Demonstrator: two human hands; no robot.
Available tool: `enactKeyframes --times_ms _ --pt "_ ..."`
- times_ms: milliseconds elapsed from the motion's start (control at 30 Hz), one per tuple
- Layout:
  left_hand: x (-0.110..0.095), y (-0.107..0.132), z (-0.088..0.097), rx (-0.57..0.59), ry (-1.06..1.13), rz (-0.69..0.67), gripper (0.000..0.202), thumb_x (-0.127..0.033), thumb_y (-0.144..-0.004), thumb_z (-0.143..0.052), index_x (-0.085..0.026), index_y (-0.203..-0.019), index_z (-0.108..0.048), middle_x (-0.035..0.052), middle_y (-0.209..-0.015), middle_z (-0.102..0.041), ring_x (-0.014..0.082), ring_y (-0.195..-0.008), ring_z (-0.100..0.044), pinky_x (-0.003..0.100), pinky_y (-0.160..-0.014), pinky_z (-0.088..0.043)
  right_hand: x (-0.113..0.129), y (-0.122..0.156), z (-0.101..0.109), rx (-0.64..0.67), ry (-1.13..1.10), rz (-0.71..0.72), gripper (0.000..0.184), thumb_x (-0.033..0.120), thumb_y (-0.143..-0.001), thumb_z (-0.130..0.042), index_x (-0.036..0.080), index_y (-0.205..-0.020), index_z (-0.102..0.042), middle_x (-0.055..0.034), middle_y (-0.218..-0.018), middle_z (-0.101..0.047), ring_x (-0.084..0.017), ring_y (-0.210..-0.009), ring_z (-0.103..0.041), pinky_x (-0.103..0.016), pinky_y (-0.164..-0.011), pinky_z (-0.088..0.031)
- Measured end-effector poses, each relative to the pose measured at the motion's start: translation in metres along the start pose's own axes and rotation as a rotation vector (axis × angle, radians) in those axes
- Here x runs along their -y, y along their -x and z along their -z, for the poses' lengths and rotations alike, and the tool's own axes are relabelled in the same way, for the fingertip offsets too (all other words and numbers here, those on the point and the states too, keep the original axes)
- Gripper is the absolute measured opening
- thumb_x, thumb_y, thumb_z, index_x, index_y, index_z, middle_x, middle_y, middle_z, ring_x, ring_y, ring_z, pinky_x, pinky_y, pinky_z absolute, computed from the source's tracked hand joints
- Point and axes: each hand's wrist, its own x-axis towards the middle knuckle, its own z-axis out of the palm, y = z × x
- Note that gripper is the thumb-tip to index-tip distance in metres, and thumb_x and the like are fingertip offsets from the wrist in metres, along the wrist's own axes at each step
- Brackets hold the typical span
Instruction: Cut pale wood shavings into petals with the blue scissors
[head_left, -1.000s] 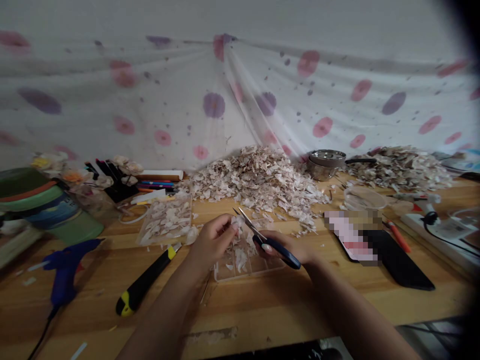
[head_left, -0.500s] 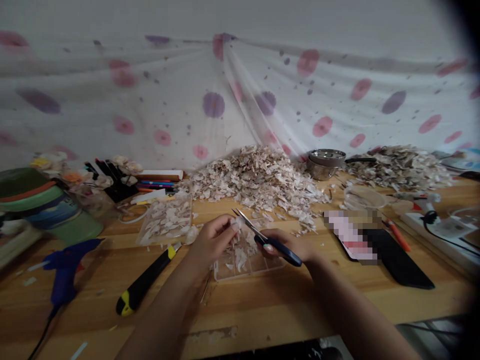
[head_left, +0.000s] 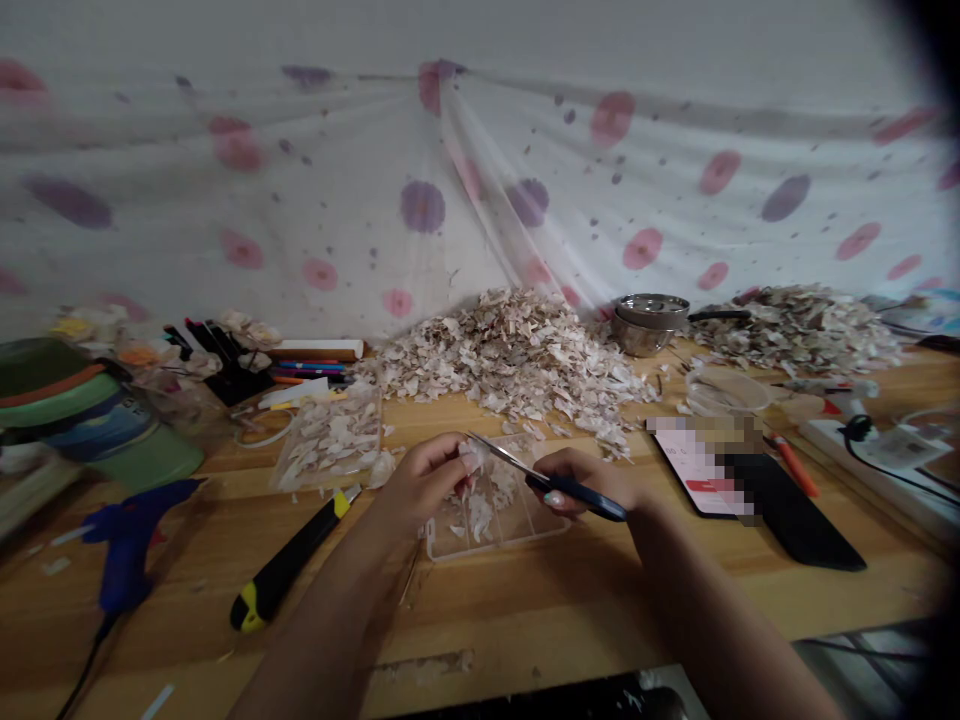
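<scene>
Between the fingertips of my left hand (head_left: pixel 429 478) is a thin whitish flake (head_left: pixel 472 458), pinched over a clear divided tray (head_left: pixel 480 548). My right hand (head_left: pixel 581 482) grips dark-handled scissors (head_left: pixel 589 497). Their blades point left, the tips beside the flake, and look closed or nearly so. Below my hands, loose pale flakes (head_left: pixel 478 520) lie in the left and middle compartments of the tray. Another clear tray (head_left: pixel 281 472) full of flakes stands to the left of my left hand. A large heap of flakes (head_left: pixel 517 350) rises behind both hands.
A black-yellow utility knife (head_left: pixel 292 560) and a blue glue gun (head_left: pixel 127 545) lie at left, near a green container (head_left: pixel 154 450). At right are a phone (head_left: pixel 694 480), a black case (head_left: pixel 799 520), an orange pen (head_left: pixel 793 465) and a power strip (head_left: pixel 847 460). Metal bowls (head_left: pixel 646 325) stand behind.
My right hand and the scissors have shifted slightly right, and the blades have closed from a narrow gap. My left hand stays at the same place with the flake.
</scene>
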Motion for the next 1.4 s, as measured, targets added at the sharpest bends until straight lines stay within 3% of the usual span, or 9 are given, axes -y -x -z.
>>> enactKeyframes --times_ms 633,1400 --pt "0.008 0.000 0.002 0.039 -0.060 -0.005 0.023 -0.035 -0.082 -0.054 -0.017 -0.069 -0.056 -0.0025 -0.060 -0.052 0.0102 -0.056 -0.048 0.022 -0.054 -0.036 0.003 0.006 0.008 0.024 -0.030 -0.114 0.047 0.060 -0.076 -0.061 0.014 -0.072 -0.052 0.0057 -0.050 -0.046 -0.007 -0.040 -0.042 -0.018 -0.038 -0.033" --pt "-0.003 0.004 0.002 0.129 -0.084 0.108 0.028 -0.039 -0.077 -0.056 -0.017 -0.061 -0.053 -0.0024 -0.054 -0.048 0.0097 -0.052 -0.043 0.023 -0.051 -0.032 -0.009 0.012 0.017 0.095 -0.021 -0.155 0.043 0.054 -0.074 -0.067 0.013 -0.074 -0.055 0.0060 -0.049 -0.048 -0.005 -0.039 -0.042 -0.016 -0.036 -0.034"
